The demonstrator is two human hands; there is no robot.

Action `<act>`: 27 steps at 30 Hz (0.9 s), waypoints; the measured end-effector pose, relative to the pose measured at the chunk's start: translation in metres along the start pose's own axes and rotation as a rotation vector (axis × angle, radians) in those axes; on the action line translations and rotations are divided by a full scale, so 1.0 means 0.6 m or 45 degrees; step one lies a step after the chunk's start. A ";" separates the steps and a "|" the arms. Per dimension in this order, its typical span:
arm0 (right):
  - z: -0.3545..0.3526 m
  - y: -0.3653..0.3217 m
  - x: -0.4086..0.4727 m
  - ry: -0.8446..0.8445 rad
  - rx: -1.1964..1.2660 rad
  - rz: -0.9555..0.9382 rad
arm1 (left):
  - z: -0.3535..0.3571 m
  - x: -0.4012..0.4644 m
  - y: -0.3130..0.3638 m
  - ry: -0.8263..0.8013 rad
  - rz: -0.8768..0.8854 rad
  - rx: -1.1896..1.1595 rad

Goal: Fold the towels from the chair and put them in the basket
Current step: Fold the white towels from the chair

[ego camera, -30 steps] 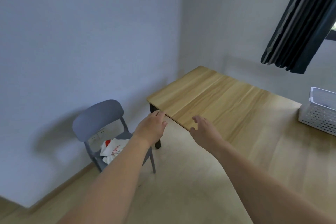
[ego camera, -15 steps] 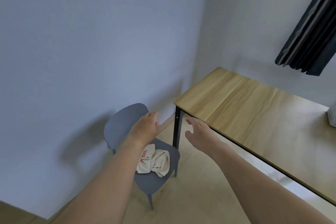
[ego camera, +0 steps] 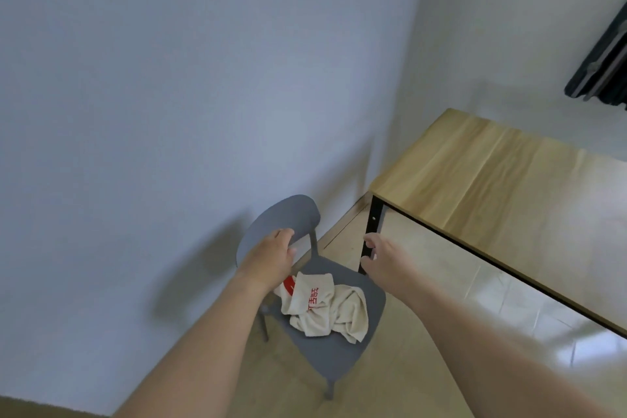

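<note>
On the seat of the grey plastic chair [ego camera: 342, 346] there's a crumpled heap of off-white cloth towels [ego camera: 325, 310], one with red printed characters on it and a bit of red showing at the heap's upper left edge. Can't tell how many towels are in the pile, it's all bunched together. They sit toward the back of the seat, right under the curved backrest.

The left hand [ego camera: 269, 256] is out over the back part of the seat, just above and left of the heap, in front of the backrest. Its fingers are loosely curled and not gripping anything; whether they're touching the backrest I honestly can't tell. The right hand [ego camera: 381, 260] is off to the right of the chair, above the seat's right edge, fingers spread and relaxed, nothing in it either. Both forearms reach in from the bottom of the view, and the left one covers the towels' left edge.

Just beside the chair on the right is a light wood table with a black metal frame [ego camera: 492, 180], its black corner leg right behind the right hand's fingers. A plain pale wall [ego camera: 169, 95] is behind the chair, the floor is pale tile [ego camera: 441, 282], and a dark pleated curtain [ego camera: 604, 68] hangs at the far right edge. The basket isn't in view.
</note>
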State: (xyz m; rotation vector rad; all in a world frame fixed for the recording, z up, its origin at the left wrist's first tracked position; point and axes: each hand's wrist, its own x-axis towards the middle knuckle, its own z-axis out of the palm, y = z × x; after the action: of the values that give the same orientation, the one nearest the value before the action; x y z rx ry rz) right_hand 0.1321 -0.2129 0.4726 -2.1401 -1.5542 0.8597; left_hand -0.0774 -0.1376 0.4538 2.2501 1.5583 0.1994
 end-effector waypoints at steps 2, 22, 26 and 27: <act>0.026 -0.016 0.026 -0.003 0.026 0.069 | 0.001 0.033 -0.032 -0.085 0.030 -0.027; 0.604 0.272 0.464 -0.021 -0.122 0.043 | 0.674 0.256 -0.406 -0.099 -0.122 -0.069; 0.662 0.325 0.522 0.077 -0.148 -0.022 | 0.761 0.269 -0.440 0.125 0.101 -0.160; 0.674 0.337 0.535 0.076 -0.169 -0.030 | 0.777 0.271 -0.445 0.179 0.164 -0.153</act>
State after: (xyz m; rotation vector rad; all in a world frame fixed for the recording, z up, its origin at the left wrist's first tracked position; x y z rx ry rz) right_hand 0.0800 -0.0033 -0.0381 -2.2119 -1.6450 0.6968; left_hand -0.0927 -0.0176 -0.0945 2.2845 1.4280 0.4842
